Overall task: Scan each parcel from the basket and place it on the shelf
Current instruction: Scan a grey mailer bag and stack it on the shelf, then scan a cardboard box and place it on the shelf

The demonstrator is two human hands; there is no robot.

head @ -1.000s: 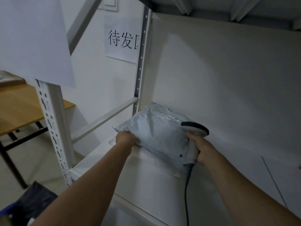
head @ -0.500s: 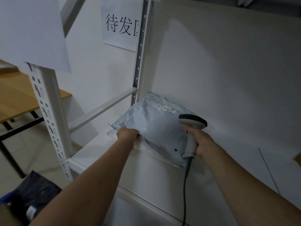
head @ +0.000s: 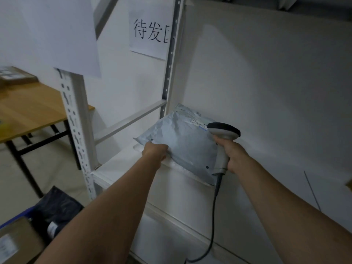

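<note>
A grey plastic mailer parcel (head: 183,143) lies in the back left corner of the white shelf (head: 190,199), on top of a white parcel (head: 181,167) whose edge shows beneath it. My left hand (head: 155,152) grips the grey parcel's near left edge. My right hand (head: 233,151) holds a grey handheld scanner (head: 222,141) by its handle, right beside the parcel; the scanner's dark head is above my fist and its cable (head: 213,216) hangs down past the shelf edge.
A perforated white upright (head: 76,128) stands left of the shelf. A blue basket (head: 18,216) at the bottom left holds a dark bag (head: 57,208) and a cardboard box (head: 17,242). A wooden table (head: 28,109) is further left. A paper sign (head: 149,31) hangs on the wall.
Both hands and the grey parcel have stayed almost still on the shelf. My view has tilted down and shifted a little, bringing the basket and the cardboard box into sight.
</note>
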